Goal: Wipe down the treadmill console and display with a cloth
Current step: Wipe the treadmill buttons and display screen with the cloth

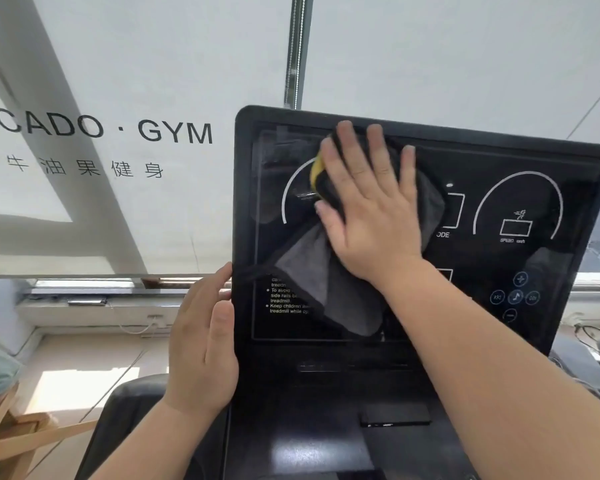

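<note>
Head view: I see the right hand (371, 216) pressed flat on the grey cloth (309, 271), its grip spread, fingers straight and pointing to 12 o'clock, at the upper middle of the black display (520, 202). The cloth hangs toward 7 o'clock from under the palm, and its yellow edge shows at 10 o'clock of the hand. The left hand (201, 344) holds the display's 9 o'clock edge, grip curled round it, thumb on the front. The console (309, 427) lies at 6 o'clock.
</note>
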The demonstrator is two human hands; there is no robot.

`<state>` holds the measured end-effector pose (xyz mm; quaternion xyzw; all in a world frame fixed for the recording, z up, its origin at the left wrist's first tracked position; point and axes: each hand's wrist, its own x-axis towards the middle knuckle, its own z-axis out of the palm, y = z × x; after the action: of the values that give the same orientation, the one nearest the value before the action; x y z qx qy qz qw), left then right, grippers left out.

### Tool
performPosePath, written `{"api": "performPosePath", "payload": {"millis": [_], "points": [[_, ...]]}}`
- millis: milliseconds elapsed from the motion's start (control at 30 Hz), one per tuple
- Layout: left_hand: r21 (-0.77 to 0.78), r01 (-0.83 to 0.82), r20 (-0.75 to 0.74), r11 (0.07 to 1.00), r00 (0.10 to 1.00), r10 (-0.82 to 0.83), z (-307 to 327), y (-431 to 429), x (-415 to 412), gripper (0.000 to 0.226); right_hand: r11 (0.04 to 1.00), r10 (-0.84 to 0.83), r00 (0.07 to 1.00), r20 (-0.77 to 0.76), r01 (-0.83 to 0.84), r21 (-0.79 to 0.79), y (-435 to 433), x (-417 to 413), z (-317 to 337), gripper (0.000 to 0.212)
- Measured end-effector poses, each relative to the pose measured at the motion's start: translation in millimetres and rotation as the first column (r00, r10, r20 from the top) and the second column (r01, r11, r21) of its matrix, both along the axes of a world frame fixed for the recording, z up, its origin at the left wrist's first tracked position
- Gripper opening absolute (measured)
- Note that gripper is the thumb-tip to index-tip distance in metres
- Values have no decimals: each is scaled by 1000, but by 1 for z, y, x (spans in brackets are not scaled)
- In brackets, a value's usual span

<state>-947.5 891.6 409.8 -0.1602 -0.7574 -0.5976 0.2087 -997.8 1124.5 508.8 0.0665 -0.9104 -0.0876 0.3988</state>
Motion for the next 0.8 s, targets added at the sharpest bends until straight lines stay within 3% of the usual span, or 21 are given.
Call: {"api": "performPosePath", "payload": {"millis": [133,233,300,400,500,800], "points": [[7,13,24,1000,1000,-14,2,0,1,68,945,-166,986,21,165,-282,40,8,9,68],[20,6,66,1000,998,-7,1,1,3,74,895,-249,968,22,238,-376,13,-1,14,73],[20,1,69,1000,998,-3,2,2,3,74,919,-224,974,31,221,-327,-18,-10,16,76],[27,-5,70,1000,998,3,3,2,3,73,990,-75,996,53,81,-114,-68,-18,10,77],[28,-6,57,1000,998,5,2,1,2,67,998,25,994,111,-31,55,-88,-16,3,75],[26,-21,41,999,999,20,-8,6,2,77,969,88,979,184,-127,212,-4,51,-81,86]]}}
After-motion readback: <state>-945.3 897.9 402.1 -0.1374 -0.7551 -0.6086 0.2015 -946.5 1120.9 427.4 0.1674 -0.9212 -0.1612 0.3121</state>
